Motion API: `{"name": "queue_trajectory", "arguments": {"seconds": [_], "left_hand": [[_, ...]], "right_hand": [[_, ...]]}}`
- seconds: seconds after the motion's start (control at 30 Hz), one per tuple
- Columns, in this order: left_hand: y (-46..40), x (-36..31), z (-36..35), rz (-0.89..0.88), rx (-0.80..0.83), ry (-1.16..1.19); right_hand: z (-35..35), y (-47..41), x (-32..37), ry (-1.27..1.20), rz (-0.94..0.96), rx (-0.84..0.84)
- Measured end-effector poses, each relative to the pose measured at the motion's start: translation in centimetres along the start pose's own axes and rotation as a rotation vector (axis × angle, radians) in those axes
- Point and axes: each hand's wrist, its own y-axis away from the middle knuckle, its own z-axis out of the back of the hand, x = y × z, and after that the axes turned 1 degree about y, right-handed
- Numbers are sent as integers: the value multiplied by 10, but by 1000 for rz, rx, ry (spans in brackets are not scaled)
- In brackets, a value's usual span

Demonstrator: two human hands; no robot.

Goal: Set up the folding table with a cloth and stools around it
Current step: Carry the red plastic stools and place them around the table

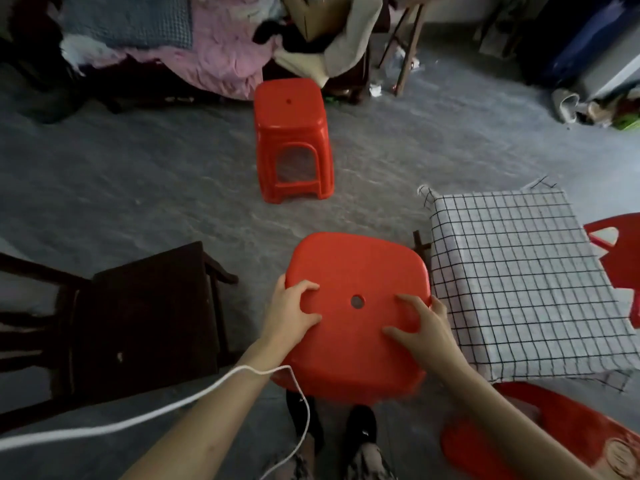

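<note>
Gripping a red plastic stool (356, 306) by its seat, left hand (289, 313) at the left edge, right hand (420, 327) at the right, fingers (403, 299) curling onto the top on either side of the centre hole. Sitting just left of the checked cloth (519, 278) covering the worktop. Standing farther off on the grey floor (138, 174), a second red stool (294, 140).

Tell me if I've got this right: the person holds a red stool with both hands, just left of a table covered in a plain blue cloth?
Not quite. The head view shows both the left hand and right hand on the red stool, just left of the table, but the cloth is white with a black grid, not plain blue.
</note>
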Motion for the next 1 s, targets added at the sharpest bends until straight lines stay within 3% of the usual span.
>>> {"name": "queue_trajectory", "arguments": {"seconds": [0.4, 0.67, 0.77, 0.9, 1.0], "left_hand": [[-121, 128, -121, 73, 127, 44], [-180, 145, -148, 91, 58, 68], [-202, 138, -144, 49, 107, 73], [-214, 125, -133, 28, 212, -73], [-204, 112, -114, -36, 189, -200]], "right_hand": [[-145, -126, -85, -108, -168, -3], [-184, -157, -95, -246, -266, -99], [-185, -163, -96, -280, -284, -138], [-182, -162, -92, -175, -274, -12], [-164, -160, -74, -39, -174, 106]]}}
